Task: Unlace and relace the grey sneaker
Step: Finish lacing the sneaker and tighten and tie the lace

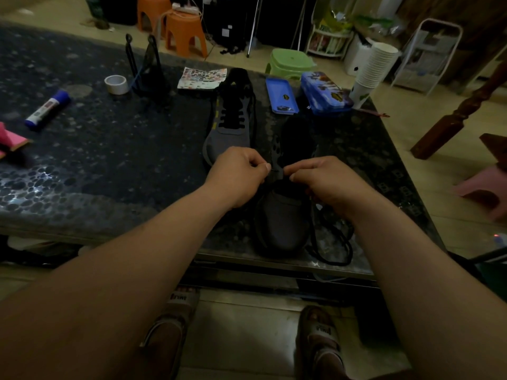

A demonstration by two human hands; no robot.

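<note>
A grey sneaker (282, 215) lies on the dark speckled table (115, 160), toe toward me, near the front edge. My left hand (237, 175) pinches a thin lace tip at the shoe's lowest eyelets. Opposite it, my right hand (326, 179) pinches the eyelet flap, fingers curled. The loose black lace (333, 242) trails in loops on the table to the right of the toe. A second grey sneaker (231, 116), laced in black, lies farther back with its toe just behind my left hand.
A blue tin lid (281, 96) and blue pencil tin (325, 93) sit behind the shoes, with a paper cup stack (373, 69) at the table's right corner. Tape roll (116, 84), glue stick (48, 108) and black stand (145, 67) lie left. Stools stand on the floor beyond.
</note>
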